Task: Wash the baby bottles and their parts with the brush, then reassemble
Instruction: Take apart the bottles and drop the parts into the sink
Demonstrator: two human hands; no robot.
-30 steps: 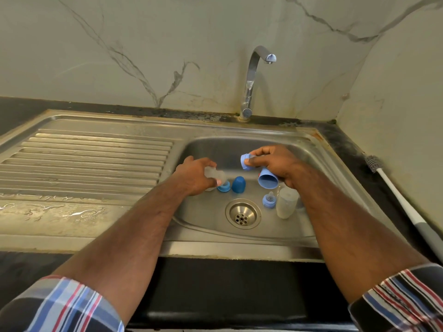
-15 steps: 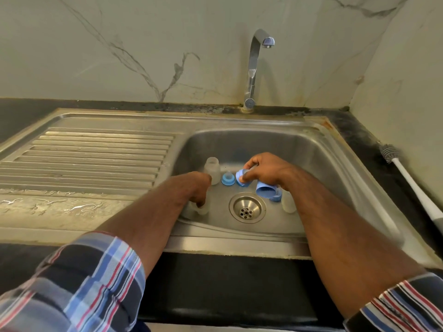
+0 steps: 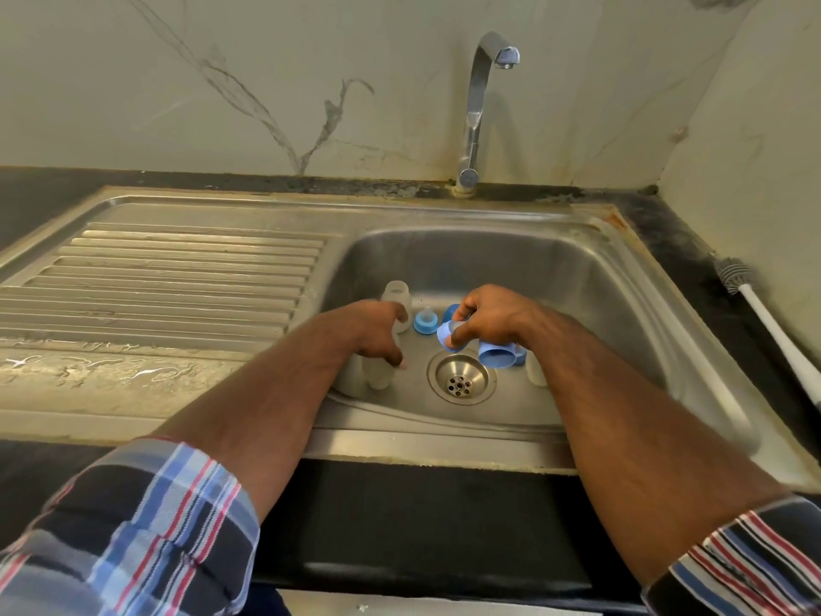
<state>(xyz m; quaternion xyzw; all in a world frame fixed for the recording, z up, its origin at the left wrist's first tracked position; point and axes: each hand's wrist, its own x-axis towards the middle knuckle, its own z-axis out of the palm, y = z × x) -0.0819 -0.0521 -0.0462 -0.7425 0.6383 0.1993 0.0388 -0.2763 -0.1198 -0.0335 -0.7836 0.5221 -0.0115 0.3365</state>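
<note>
In the steel sink my left hand grips the top of a clear baby bottle standing left of the drain. A second clear bottle stands upright just behind that hand. My right hand pinches a light blue cap between thumb and finger, and a larger blue cap hangs under its palm. A blue collar with a teat sits between the hands. A third clear bottle is mostly hidden by my right forearm. The bottle brush lies on the right counter.
The tap stands behind the basin with no water running. The drain strainer sits mid-basin. A ribbed, wet draining board stretches to the left. A dark counter edge runs along the front, and the wall closes in on the right.
My left hand set a clear bottle upright at the back of the basin and moved to the bottle by the front left. My right hand dropped lower, still holding the blue caps.
</note>
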